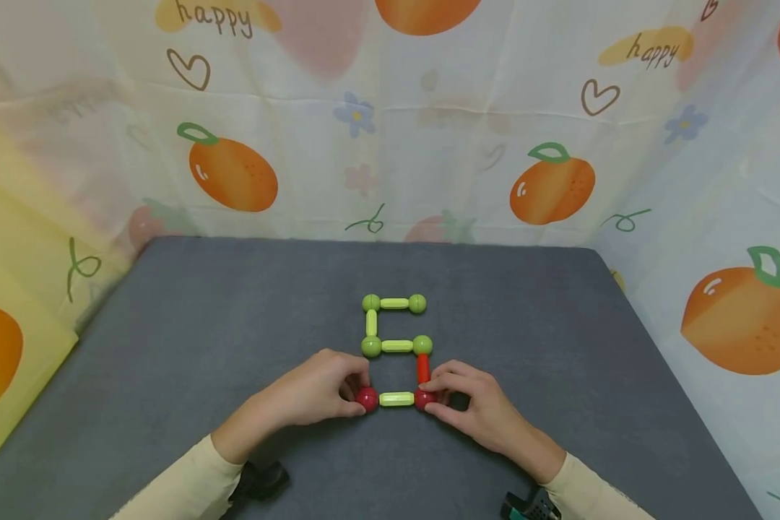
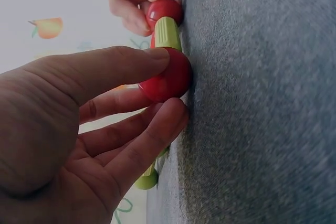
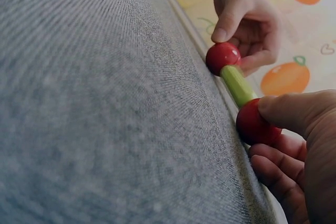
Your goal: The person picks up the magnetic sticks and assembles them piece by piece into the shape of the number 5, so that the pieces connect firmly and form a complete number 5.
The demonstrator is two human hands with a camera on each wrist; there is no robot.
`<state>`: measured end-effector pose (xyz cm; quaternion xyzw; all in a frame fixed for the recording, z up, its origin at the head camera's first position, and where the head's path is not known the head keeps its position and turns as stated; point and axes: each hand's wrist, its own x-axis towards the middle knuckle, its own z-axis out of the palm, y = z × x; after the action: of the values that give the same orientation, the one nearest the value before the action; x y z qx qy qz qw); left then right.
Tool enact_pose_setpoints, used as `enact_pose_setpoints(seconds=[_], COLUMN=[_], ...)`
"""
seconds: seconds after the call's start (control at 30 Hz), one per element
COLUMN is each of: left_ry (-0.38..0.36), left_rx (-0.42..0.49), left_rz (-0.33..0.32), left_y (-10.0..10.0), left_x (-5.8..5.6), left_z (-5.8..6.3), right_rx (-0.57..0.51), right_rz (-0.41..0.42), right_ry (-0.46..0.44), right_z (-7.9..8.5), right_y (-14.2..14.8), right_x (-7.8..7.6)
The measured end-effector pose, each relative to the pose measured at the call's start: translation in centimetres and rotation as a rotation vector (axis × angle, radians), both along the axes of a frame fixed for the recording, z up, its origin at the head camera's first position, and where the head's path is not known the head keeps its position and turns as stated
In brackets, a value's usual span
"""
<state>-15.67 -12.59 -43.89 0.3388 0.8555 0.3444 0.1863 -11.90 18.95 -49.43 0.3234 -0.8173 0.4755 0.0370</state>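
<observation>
Green balls, red balls and short rods lie joined in a shape like the digit 5 on the grey table. My left hand (image 1: 328, 388) pinches the red ball (image 2: 167, 77) at the lower left end between thumb and fingers. With thumb and fingertips, my right hand (image 1: 474, 401) holds the other red ball (image 3: 257, 121) at the lower right corner. Between these two balls runs a yellow-green rod (image 1: 396, 399). A red rod (image 1: 423, 368) rises from the right ball to a green ball (image 1: 422, 345). Further green balls (image 1: 371, 303) and yellow-green rods (image 1: 395, 303) form the upper part.
The grey table (image 1: 266, 303) stretches around the shape on all sides. A printed curtain (image 1: 442, 144) with oranges hangs behind the table and along both sides. Black wrist devices (image 1: 260, 480) sit below both forearms near the front.
</observation>
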Motion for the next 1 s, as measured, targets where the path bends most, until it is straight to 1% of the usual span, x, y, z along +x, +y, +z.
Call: enact_pose_setpoints(seconds=[0.23,0.33,0.43,0.53,0.6,0.67,0.73,0.83,0.9,1.0], left_ry=[0.011,0.012,0.009,0.038,0.083,0.119,0.145,0.221,0.317,0.490], left_rx=[0.003,-0.005,-0.009,-0.019,-0.029,-0.008,0.040,0.114,0.116,0.065], left_rz=[0.001,-0.004,-0.002,0.018,0.041,0.081,0.133,0.213,0.254,0.282], left_y=[0.3,0.3,0.1,-0.3,-0.8,-1.4,-2.0,-3.0,-3.6,-4.2], left_x=[0.3,0.3,0.1,0.1,0.2,0.4,0.5,0.8,0.8,0.6], left_z=[-0.1,0.0,0.3,0.7,1.0,1.3,1.5,1.8,1.9,1.9], right_rx=[0.003,0.011,0.019,0.031,0.042,0.064,0.100,0.176,0.230,0.317], right_rz=[-0.003,-0.004,0.000,0.007,-0.001,-0.029,-0.074,-0.137,-0.158,-0.176], right_ry=[0.012,0.005,0.000,0.001,0.027,0.068,0.132,0.236,0.302,0.381], right_z=[0.0,0.0,0.2,0.5,0.8,1.4,2.1,3.4,4.2,5.2], right_y=[0.1,0.2,0.2,0.5,0.9,1.5,2.2,3.6,4.5,5.7], right_x=[0.2,0.2,0.0,-0.1,-0.4,-0.8,-1.3,-2.1,-2.6,-3.2])
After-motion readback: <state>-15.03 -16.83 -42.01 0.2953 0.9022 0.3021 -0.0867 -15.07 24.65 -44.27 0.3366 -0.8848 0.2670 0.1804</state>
